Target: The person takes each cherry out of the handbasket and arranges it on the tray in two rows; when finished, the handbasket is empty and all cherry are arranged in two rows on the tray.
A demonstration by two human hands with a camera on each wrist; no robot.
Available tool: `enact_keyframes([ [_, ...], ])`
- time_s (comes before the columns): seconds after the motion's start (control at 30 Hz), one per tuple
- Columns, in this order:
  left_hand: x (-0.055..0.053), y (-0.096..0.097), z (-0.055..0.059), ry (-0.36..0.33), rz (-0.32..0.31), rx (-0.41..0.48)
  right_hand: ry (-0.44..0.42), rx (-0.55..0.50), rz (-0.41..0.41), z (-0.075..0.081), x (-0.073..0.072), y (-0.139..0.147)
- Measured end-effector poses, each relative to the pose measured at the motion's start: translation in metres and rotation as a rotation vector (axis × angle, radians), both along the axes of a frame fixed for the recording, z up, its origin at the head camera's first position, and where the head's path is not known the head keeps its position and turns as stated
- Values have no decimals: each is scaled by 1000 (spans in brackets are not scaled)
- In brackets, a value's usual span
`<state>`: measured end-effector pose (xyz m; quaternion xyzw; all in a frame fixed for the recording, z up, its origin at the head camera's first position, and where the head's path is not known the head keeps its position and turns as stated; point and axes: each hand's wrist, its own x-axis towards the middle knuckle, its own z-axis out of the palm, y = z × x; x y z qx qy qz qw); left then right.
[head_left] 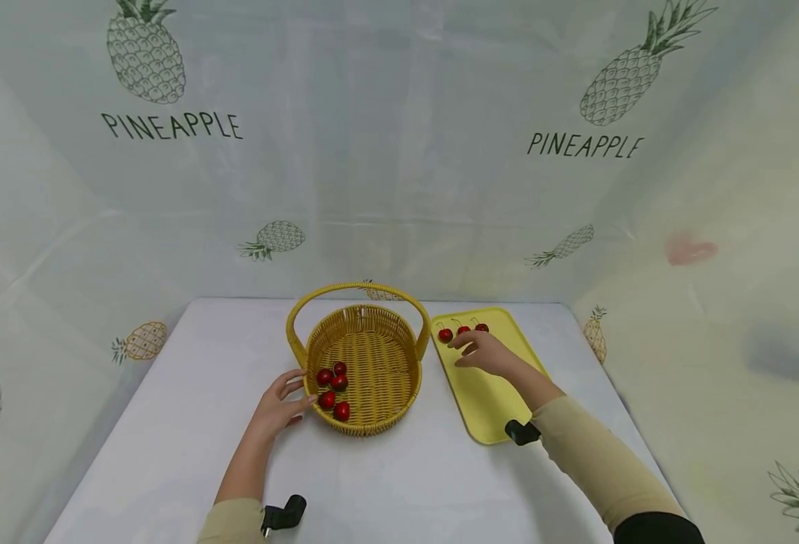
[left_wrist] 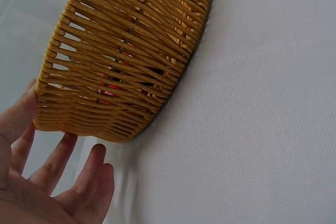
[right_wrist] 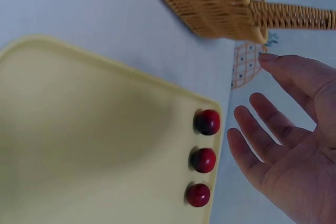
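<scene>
On the table stands a round yellow wicker basket (head_left: 385,370) with a tall arched handle, several red cherries (head_left: 327,400) lying in its left side. My left hand (head_left: 280,408) touches the basket's left rim, thumb and fingers spread along it. The left wrist view shows those fingertips (left_wrist: 67,139) against the woven side, the lower fingers free of it. My right hand (head_left: 484,353) hangs above the yellow tray (head_left: 481,408), its fingers loosely bent and nothing between them. Three cherries (right_wrist: 207,122) with stems sit in a row along the tray's far edge, close by those fingers.
A white cloth (head_left: 168,438) covers the table. Behind it hangs a pale curtain (head_left: 372,174) printed with pineapples. The basket handle (head_left: 293,332) rises between the two hands' sides, and the basket stands close to the tray's left edge.
</scene>
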<state>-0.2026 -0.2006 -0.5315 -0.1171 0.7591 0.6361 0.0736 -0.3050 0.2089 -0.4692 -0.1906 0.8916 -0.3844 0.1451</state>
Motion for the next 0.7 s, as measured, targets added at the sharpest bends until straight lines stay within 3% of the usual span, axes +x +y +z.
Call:
enact_keyframes([
  [0.7, 1, 1, 2, 0, 4, 1, -71, 49, 291, 22, 25, -49],
])
